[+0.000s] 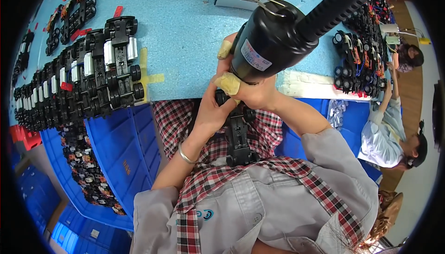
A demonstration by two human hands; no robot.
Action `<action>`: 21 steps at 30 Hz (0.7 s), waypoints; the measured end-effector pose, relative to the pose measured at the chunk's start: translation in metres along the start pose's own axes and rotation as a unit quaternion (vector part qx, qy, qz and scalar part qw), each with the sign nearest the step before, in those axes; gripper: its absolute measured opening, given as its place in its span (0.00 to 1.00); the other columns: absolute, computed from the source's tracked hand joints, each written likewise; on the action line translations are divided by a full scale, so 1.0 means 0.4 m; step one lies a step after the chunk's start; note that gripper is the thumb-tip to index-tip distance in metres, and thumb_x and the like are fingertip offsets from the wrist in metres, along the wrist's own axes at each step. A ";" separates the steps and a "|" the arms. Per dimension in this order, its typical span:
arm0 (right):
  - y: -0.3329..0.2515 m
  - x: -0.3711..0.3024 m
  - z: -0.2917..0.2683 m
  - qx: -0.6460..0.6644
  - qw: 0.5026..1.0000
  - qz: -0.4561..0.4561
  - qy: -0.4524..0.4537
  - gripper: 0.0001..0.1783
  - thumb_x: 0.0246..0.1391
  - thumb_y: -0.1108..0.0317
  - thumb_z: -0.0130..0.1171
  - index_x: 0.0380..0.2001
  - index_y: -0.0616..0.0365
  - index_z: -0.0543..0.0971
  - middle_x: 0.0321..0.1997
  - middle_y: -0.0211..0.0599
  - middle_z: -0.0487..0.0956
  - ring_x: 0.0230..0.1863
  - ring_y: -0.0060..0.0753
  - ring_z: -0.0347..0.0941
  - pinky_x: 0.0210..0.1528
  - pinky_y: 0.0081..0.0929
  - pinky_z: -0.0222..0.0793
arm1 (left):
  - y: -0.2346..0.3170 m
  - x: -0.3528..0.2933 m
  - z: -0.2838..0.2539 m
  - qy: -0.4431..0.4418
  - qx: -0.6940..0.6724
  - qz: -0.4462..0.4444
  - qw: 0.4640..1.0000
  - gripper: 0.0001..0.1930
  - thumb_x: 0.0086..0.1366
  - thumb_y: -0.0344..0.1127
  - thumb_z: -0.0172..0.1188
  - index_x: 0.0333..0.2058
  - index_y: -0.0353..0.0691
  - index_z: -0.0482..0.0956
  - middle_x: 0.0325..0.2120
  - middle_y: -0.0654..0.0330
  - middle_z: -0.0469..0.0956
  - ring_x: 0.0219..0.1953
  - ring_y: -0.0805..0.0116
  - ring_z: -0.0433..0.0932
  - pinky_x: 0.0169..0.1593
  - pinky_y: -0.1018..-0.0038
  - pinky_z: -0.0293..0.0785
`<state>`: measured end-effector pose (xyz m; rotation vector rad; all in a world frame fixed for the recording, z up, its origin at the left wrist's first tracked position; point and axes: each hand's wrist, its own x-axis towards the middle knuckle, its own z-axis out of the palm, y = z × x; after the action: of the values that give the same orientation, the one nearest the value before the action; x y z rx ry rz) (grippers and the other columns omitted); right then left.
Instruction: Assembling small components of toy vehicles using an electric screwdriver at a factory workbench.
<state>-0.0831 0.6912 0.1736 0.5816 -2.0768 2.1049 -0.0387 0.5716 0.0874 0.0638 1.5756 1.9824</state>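
While the right hand [260, 93] clamps its fingers round a black power driver [278, 38], left hand's [209, 111] fingers grip a black wheeled chassis [238, 136] over the checked apron [172, 117].

Your tool [278, 41] carries a pale label [256, 56] on its side, with red print at one end, rows of small dark print and a little boxed mark, all too fine to read with certainty. Below and to the left of the tool, you have a teal printed logo [205, 214] with lettering on your grey shirt [241, 207], and orange marks [126, 167] on a blue bin [111, 143]. Farther down-left from the tool, a small white tag [94, 233] sits on another blue bin, its content illegible.
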 end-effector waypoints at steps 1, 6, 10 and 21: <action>-0.001 0.003 -0.002 0.001 1.000 -0.001 0.003 0.20 0.39 0.74 0.60 0.36 0.62 0.63 0.20 0.34 0.70 0.19 0.18 0.65 0.20 0.15 0.60 | 0.009 0.004 -0.001 -0.008 -0.011 -0.010 1.000 0.30 0.49 0.23 0.55 0.54 0.35 0.57 0.49 0.58 0.64 0.53 0.72 0.60 0.52 0.78 0.59; -0.038 0.011 0.004 0.108 0.984 0.119 0.072 0.24 0.38 0.74 0.60 0.39 0.63 0.63 0.21 0.32 0.69 0.18 0.19 0.64 0.21 0.15 0.60 | 0.044 0.000 0.011 0.017 -0.042 -0.038 0.998 0.32 0.50 0.25 0.56 0.55 0.34 0.55 0.49 0.57 0.64 0.51 0.70 0.62 0.53 0.77 0.59; -0.100 0.008 -0.034 0.228 0.965 0.039 0.121 0.22 0.38 0.69 0.61 0.37 0.54 0.64 0.14 0.27 0.64 0.12 0.20 0.60 0.15 0.18 0.58 | 0.043 -0.010 0.003 0.036 0.144 0.033 0.988 0.20 0.51 0.29 0.57 0.45 0.40 0.65 0.34 0.62 0.70 0.39 0.73 0.67 0.45 0.77 0.64; 0.049 -0.060 -0.499 0.462 0.823 0.027 0.329 0.19 0.57 0.57 0.43 0.44 0.61 0.65 0.17 0.20 0.53 0.15 0.13 0.48 0.18 0.13 0.49 | 0.706 0.143 -0.296 0.176 0.403 0.459 0.772 0.17 0.48 0.23 0.57 0.39 0.36 0.68 0.29 0.61 0.75 0.34 0.74 0.73 0.37 0.79 0.68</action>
<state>-0.1041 0.8910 0.1507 -0.1693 -0.6477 2.7172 -0.2500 0.4628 0.2886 1.0333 2.9546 1.7694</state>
